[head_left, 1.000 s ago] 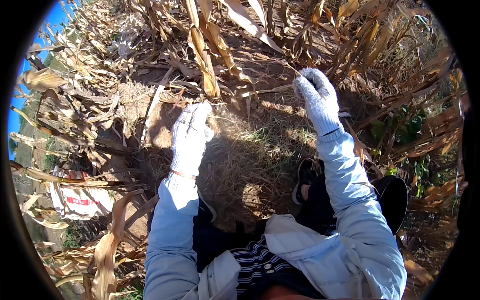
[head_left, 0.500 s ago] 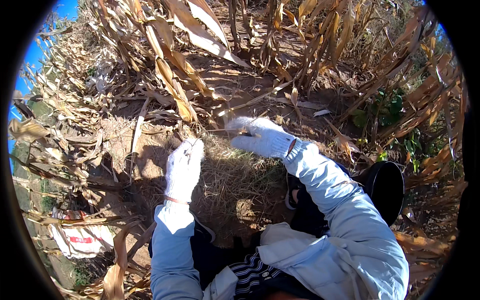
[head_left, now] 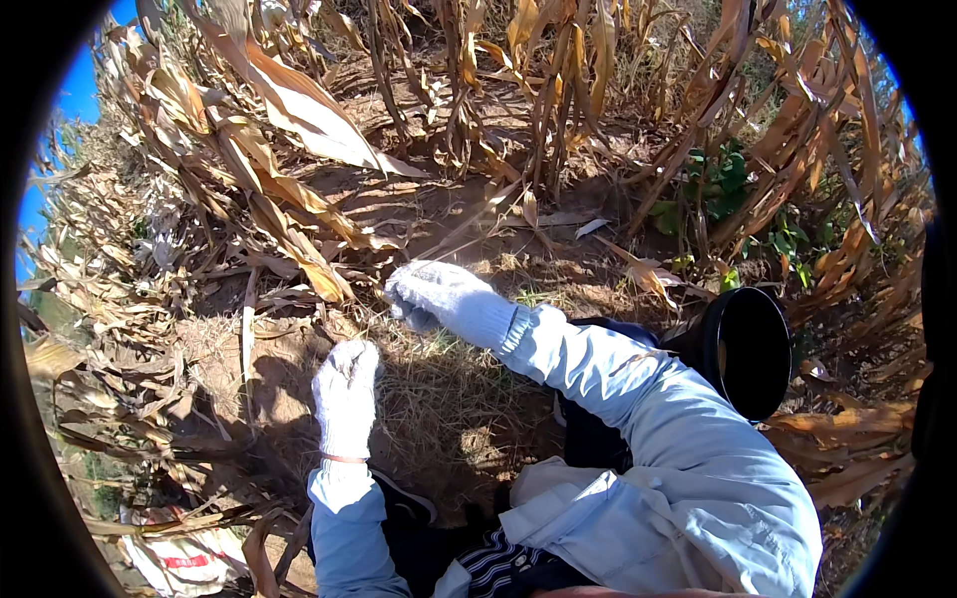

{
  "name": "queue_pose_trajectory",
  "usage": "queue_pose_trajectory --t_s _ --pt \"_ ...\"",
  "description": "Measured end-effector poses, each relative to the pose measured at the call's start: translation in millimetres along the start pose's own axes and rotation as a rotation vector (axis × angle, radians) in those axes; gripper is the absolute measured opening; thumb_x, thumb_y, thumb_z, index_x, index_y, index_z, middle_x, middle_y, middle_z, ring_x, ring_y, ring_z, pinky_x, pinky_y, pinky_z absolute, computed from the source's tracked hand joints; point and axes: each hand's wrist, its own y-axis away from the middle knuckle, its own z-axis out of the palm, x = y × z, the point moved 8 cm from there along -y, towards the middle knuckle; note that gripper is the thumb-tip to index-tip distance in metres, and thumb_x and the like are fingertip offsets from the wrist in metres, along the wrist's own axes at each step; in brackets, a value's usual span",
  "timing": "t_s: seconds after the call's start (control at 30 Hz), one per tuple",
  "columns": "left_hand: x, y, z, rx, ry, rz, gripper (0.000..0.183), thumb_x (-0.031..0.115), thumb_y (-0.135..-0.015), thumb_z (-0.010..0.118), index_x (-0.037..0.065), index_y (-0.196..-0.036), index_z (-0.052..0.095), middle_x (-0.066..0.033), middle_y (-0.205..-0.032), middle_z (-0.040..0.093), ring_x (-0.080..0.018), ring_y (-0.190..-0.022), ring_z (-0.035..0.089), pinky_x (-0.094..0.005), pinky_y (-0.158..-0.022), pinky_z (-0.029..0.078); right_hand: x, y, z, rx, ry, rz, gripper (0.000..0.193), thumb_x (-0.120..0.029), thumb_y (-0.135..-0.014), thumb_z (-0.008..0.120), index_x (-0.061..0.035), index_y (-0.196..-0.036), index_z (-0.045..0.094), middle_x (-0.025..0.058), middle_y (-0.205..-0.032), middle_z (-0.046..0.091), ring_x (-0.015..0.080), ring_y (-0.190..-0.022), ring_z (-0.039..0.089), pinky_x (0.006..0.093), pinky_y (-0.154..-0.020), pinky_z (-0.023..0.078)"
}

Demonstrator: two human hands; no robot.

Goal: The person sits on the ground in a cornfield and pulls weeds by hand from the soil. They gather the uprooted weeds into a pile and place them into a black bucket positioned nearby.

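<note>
Wearing white knitted gloves, the person has both hands out near the middle of the frame, above sunlit dirt. The left hand [head_left: 347,396], just left of centre, points up the frame with its fingers folded in narrow; I can't tell from here whether anything is pinched in it. A reddish band [head_left: 344,458] circles that wrist. The right hand [head_left: 446,296] comes across from the right, a little higher, its fingers curled toward the left of the frame, and I can't make out whether its grip is empty. The two hands are close but apart. The dry grass [head_left: 459,384] lies at the centre of the frame, beside the left hand and below the right one. Just up and left of the right hand hangs a dried leaf [head_left: 319,276] with a golden tip. Over at the right of the frame there's a black bucket [head_left: 755,354], near the light blue sleeve [head_left: 588,364]. A white sack [head_left: 189,558] with red markings lies at the lower left, and green leaves [head_left: 723,184] show at the upper right.
</note>
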Motion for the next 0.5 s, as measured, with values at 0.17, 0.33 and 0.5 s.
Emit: queue_pose_trajectory --t_s 0.17,0.33,0.5 --pt "19.9 1.7 10.2 -0.105 -0.257 0.252 0.016 0.016 -0.102 0.068 0.002 -0.109 0.074 -0.0139 -0.100 0.076 -0.0293 -0.088 0.073 -0.0381 -0.082 0.057 26.4 -3.9 -5.8 0.154 0.023 0.024 0.026 -0.029 -0.107 0.065 -0.0047 -0.114 0.072 0.0012 -0.091 0.072 0.0087 -0.078 0.064 0.0279 -0.071 0.056" --pt "36.4 5.7 27.1 -0.195 -0.321 0.364 0.015 0.015 -0.103 0.063 0.002 -0.099 0.070 -0.0161 -0.090 0.069 -0.0377 -0.084 0.068 -0.0428 -0.075 0.054 15.3 1.8 6.7 0.047 0.220 0.075 0.021 -0.028 -0.107 0.065 -0.0075 -0.109 0.071 0.0000 -0.081 0.066 0.0100 -0.070 0.060 0.0309 -0.063 0.051" --pt "34.3 5.0 27.1 -0.132 -0.483 0.555 0.006 0.000 -0.087 0.068 0.003 -0.091 0.067 -0.0136 -0.085 0.066 -0.0380 -0.080 0.067 -0.0458 -0.070 0.055 20.1 8.1 18.9 -0.067 0.034 0.081 0.025 -0.034 -0.106 0.070 -0.0098 -0.108 0.074 -0.0032 -0.083 0.069 0.0073 -0.070 0.061 0.0270 -0.064 0.052"
